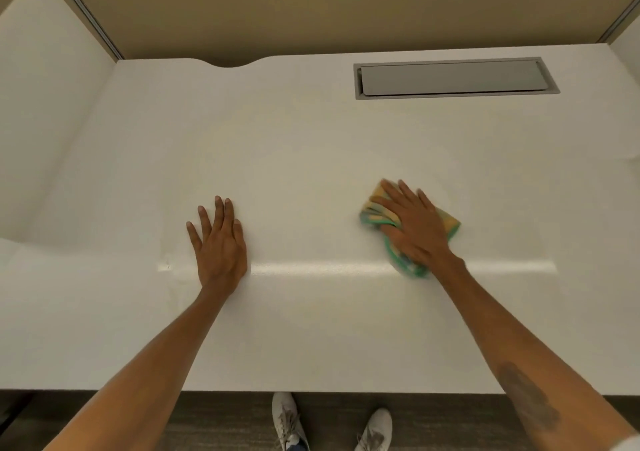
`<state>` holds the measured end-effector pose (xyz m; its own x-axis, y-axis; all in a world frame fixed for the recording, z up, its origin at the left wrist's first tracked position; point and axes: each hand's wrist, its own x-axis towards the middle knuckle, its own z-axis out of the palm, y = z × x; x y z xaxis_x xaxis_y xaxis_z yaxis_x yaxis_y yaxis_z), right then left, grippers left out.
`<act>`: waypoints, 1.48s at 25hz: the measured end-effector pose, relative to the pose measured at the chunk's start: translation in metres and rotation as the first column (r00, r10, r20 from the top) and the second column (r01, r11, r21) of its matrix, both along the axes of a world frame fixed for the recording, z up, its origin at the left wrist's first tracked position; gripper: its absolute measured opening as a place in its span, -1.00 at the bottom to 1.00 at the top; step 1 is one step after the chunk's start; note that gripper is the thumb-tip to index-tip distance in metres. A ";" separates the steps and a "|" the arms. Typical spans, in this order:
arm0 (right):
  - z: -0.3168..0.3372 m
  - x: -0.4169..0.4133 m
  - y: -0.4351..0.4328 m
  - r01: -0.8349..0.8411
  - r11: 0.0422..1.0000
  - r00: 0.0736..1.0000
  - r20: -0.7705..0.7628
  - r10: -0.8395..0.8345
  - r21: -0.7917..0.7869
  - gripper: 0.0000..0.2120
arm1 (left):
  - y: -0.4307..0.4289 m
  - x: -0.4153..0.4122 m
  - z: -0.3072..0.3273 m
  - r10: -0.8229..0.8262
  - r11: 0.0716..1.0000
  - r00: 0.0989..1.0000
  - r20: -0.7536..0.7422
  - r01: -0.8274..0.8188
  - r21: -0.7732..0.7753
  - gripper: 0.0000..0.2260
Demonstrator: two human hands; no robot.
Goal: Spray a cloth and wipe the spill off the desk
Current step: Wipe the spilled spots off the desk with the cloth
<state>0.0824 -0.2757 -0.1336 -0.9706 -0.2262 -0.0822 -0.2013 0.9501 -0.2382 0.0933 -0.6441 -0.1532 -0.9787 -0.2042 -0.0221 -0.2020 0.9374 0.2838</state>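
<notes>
A yellow cloth with green edging (449,223) lies crumpled on the white desk (311,146), right of centre. My right hand (414,224) presses flat on top of it with fingers spread, covering most of it. My left hand (218,241) rests palm down on the bare desk to the left, fingers apart, holding nothing. I see no spill on the surface and no spray bottle in view.
A grey rectangular cable hatch (453,78) is set into the desk at the back right. Tan partition walls (311,11) close the back, white side panels (52,87) the left. The desk's front edge runs along the bottom, with two white shoes (287,419) on the floor below.
</notes>
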 end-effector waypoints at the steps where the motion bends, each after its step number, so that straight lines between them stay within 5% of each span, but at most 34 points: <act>1: 0.002 -0.013 -0.017 -0.019 1.000 1.000 0.010 0.019 0.010 -0.48 | 0.000 0.000 0.000 -0.002 1.000 1.000 0.000 0.002 0.005 -0.52; 7: -0.008 0.046 -0.122 -0.463 0.886 0.885 -0.057 0.463 0.010 -0.46 | -0.002 0.001 -0.001 -0.015 1.000 1.000 -0.014 0.016 0.006 -0.53; 11: -0.014 0.121 -0.080 -0.597 0.802 0.800 -0.071 0.596 0.002 -0.50 | 0.000 0.004 0.002 -0.029 0.999 0.999 -0.015 0.030 0.015 -0.53; 15: -0.009 0.127 0.028 -0.368 0.929 0.924 -0.098 0.369 0.030 -0.51 | 0.003 0.006 0.005 -0.048 0.998 0.999 -0.020 0.049 0.045 -0.54; 20: 0.001 0.039 0.081 0.032 0.999 0.999 -0.017 -0.031 0.013 -0.40 | 0.002 0.002 0.002 -0.045 0.998 0.999 -0.024 0.046 0.038 -0.54; 24: 0.001 -0.004 0.033 0.115 0.993 0.993 0.003 -0.115 0.007 -0.47 | 0.002 0.001 -0.001 -0.058 0.998 0.998 -0.022 0.059 0.023 -0.54; 29: -0.011 0.085 -0.007 -0.001 0.998 0.998 -0.058 -0.003 -0.069 -0.50 | 0.004 0.003 0.001 -0.094 0.995 0.995 -0.017 0.095 0.031 -0.54; 33: -0.016 0.125 0.046 0.334 0.941 0.936 -0.095 -0.339 -0.064 -0.47 | 0.005 0.002 0.004 -0.168 0.984 0.986 -0.003 0.168 0.059 -0.54; 37: -0.009 0.055 0.085 0.575 0.814 0.810 -0.083 -0.581 -0.079 -0.48 | 0.004 -0.003 0.003 -0.243 0.969 0.970 0.008 0.243 0.037 -0.54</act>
<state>0.1376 -0.1904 -0.1426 -0.9256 0.3782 0.0170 0.3567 0.8864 -0.2952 0.0905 -0.6401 -0.1504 -0.9985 0.0407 -0.0375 0.0267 0.9481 0.3167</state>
